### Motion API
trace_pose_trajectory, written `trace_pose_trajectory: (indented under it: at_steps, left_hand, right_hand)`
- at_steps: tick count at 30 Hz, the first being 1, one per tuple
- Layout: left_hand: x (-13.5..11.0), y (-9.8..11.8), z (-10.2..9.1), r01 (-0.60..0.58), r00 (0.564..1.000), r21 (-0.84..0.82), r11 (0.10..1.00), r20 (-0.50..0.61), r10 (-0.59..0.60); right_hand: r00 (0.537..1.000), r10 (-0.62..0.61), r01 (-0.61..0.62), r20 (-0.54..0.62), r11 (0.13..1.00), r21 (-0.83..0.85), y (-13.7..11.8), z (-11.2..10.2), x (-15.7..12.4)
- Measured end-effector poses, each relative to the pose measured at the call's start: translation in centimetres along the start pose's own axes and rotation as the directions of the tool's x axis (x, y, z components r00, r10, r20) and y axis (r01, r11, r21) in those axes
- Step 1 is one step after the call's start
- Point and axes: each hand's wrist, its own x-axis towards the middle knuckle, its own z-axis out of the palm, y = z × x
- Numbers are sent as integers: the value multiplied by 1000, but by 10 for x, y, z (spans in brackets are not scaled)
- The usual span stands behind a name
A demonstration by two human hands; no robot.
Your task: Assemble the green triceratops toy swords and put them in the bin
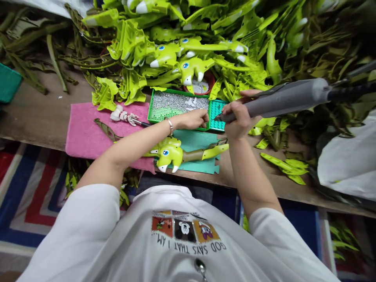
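Observation:
My right hand [240, 119] grips a grey electric screwdriver [288, 98], its tip pointing left over a small teal pegged tray [217, 124]. At the right end of a green tray [153, 102] full of small silver screws [173, 101], my left hand [197, 118] has its fingers curled together; whatever they pinch is hidden. Below my hands, a lime-green toy with a blue eye and white horn tips [169, 154] lies on a teal foam mat [202, 167], joined to an olive and lime tail piece [190, 156].
Lime-green plastic parts [176, 47] are heaped at the back, with olive parts [32, 39] at both sides. A pink cloth [79, 131] carries a tool with a cloth-wrapped end [125, 115]. Loose lime pieces [284, 166] and a white bag [349, 156] are on the right.

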Motion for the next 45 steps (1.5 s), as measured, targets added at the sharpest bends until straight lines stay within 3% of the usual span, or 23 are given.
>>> trace_pose_trajectory:
  at_steps: [2,4,6,9,12,14,18,22,27,33,40,45]
  left_hand:
    - [24,-9,4,132,990,-178,975,66,-122]
    - [37,-16,6,173,985,-306,936,30,-172]
    - [40,-20,3,104,984,-351,930,-99,-147]
    - [25,-19,-9,-52,952,-245,968,-304,-26]
    - [-17,-11,-17,-126,891,-51,991,-445,90]
    - [-58,-4,-13,-90,885,109,990,-447,129]
    - [-138,-1,23,9,933,438,899,-327,151]
    - [-175,-15,67,174,922,614,770,-375,91]
    - [-175,-24,86,334,870,625,705,-493,25]
    - [-168,-14,83,368,864,606,705,-503,-20]
    - [-155,-4,93,471,783,500,727,-616,-84]
    - [-157,-2,87,469,780,487,737,-620,-87]
  right_hand:
    - [1000,-5,5,13,1000,14,-2,0,-1]
    - [999,1,-2,39,1000,27,-1,0,-3]
    - [997,25,-27,67,999,22,4,-1,-6]
    - [991,85,-85,106,996,-8,15,0,-12]
    - [981,146,-141,128,989,-47,26,2,-17]
    - [976,173,-165,135,984,-69,30,4,-19]
    - [976,184,-180,119,983,-47,34,7,-21]
    - [980,176,-173,96,984,-36,39,7,-22]
    - [977,187,-185,103,982,-23,44,5,-24]
    - [976,190,-191,107,982,-8,45,7,-24]
    - [975,199,-194,99,979,-55,44,8,-24]
    - [979,172,-171,108,985,-19,43,8,-24]
